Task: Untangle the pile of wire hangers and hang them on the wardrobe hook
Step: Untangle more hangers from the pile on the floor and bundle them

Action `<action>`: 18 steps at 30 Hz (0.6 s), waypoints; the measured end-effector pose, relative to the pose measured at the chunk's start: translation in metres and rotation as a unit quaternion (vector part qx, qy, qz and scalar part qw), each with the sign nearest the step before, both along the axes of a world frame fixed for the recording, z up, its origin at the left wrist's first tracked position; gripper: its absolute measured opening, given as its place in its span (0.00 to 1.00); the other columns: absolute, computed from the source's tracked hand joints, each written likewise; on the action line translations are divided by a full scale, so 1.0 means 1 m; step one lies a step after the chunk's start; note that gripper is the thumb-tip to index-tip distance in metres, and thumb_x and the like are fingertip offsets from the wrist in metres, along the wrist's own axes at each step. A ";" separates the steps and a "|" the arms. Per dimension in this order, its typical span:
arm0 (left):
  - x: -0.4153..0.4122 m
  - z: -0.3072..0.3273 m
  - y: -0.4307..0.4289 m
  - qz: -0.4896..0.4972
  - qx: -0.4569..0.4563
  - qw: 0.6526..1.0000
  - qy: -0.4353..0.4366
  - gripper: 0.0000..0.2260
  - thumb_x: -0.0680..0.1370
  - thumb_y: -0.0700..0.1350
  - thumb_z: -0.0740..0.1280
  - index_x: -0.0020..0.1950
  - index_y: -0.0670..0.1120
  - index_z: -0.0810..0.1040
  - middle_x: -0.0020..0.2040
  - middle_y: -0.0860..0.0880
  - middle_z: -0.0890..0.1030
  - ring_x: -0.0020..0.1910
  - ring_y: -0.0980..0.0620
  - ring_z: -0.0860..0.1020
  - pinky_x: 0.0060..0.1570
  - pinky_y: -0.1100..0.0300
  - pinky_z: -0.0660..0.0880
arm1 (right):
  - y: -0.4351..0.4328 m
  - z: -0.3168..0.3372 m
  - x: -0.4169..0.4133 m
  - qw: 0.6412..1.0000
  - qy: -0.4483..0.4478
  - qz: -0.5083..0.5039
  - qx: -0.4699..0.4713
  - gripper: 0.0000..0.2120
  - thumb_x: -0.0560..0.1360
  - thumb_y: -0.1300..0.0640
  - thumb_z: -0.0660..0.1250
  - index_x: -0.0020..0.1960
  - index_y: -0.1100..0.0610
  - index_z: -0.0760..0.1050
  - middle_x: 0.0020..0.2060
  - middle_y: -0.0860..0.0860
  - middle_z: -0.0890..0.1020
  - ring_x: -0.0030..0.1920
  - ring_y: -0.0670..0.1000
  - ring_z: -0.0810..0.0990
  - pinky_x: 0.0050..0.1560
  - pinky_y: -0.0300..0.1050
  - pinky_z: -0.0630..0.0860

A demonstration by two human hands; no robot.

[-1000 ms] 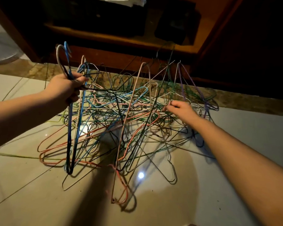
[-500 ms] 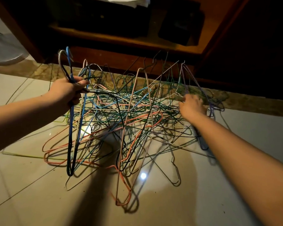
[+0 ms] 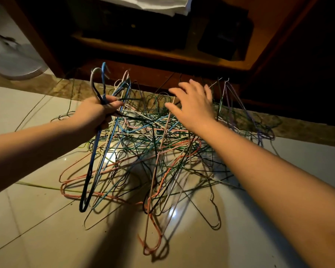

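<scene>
Hangers of thin coloured wire lie snarled in a pile on the pale tiled floor; they look light and springy, and likely to snag one another. The left hand grips a few blue and whitish hangers just below their hooks, the sensible place to hold; the right hand hovers spread and empty over the pile.

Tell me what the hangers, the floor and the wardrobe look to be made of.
Hangers: thin bent metal wire, apparently, most with a coloured coating, orange, blue, green; some bare grey.
Floor: glazed tile, likely ceramic; it mirrors a light and shows grout lines.
Wardrobe: brown wood or wood-look board, smooth; grain too dim to tell.
</scene>
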State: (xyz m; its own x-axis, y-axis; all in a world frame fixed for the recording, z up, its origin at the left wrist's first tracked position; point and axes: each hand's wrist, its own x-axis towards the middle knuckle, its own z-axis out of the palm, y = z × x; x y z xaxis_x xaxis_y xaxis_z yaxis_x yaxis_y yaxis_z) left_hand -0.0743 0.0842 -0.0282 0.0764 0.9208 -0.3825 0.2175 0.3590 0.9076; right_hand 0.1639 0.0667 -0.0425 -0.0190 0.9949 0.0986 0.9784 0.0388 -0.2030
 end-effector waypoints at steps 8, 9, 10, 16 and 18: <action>-0.004 -0.003 -0.004 -0.004 -0.007 1.000 0.010 0.03 0.78 0.40 0.63 0.48 0.44 0.76 0.36 0.47 0.74 0.28 0.56 0.64 0.20 0.70 0.61 | 0.015 0.003 0.004 0.997 -0.032 -0.068 -0.012 0.16 0.74 0.45 0.56 0.51 0.54 0.76 0.49 0.51 0.79 0.60 0.55 0.70 0.72 0.60 0.46; -0.005 -0.003 -0.004 -0.005 -0.008 1.000 0.013 0.03 0.78 0.40 0.63 0.49 0.43 0.76 0.36 0.47 0.74 0.28 0.56 0.64 0.20 0.70 0.61 | 0.014 0.002 0.007 0.997 -0.031 -0.064 0.004 0.15 0.74 0.47 0.56 0.48 0.54 0.77 0.48 0.50 0.79 0.60 0.54 0.70 0.71 0.59 0.46; -0.007 -0.004 -0.004 -0.005 -0.009 1.000 0.016 0.03 0.78 0.39 0.62 0.49 0.43 0.76 0.37 0.47 0.74 0.28 0.56 0.64 0.20 0.70 0.61 | 0.014 0.002 0.012 0.997 -0.030 -0.065 0.021 0.14 0.74 0.48 0.57 0.46 0.53 0.78 0.47 0.50 0.79 0.59 0.53 0.70 0.71 0.57 0.47; -0.014 -0.008 -0.002 -0.001 -0.018 1.000 0.022 0.03 0.78 0.39 0.63 0.47 0.45 0.76 0.37 0.46 0.75 0.28 0.56 0.64 0.20 0.71 0.61 | 0.013 0.000 0.039 0.996 0.033 -0.075 0.045 0.16 0.79 0.49 0.55 0.44 0.58 0.77 0.51 0.54 0.77 0.58 0.56 0.69 0.59 0.50 0.60; -0.014 -0.008 -0.001 -0.005 -0.021 1.000 0.021 0.04 0.78 0.39 0.63 0.48 0.45 0.76 0.37 0.46 0.74 0.28 0.56 0.64 0.19 0.71 0.61 | 0.015 0.000 0.039 0.994 0.063 -0.081 0.038 0.15 0.79 0.49 0.56 0.44 0.57 0.75 0.52 0.53 0.76 0.58 0.55 0.68 0.57 0.49 0.60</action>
State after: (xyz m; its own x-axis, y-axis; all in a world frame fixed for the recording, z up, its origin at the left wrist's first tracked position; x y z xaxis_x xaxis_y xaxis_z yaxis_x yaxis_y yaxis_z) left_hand -0.0882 0.0835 -0.0363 0.0677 0.9030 -0.4242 0.2587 0.3948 0.8816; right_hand 0.2028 0.0821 -0.0420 0.1578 0.9737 0.1642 0.9401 -0.0973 -0.3267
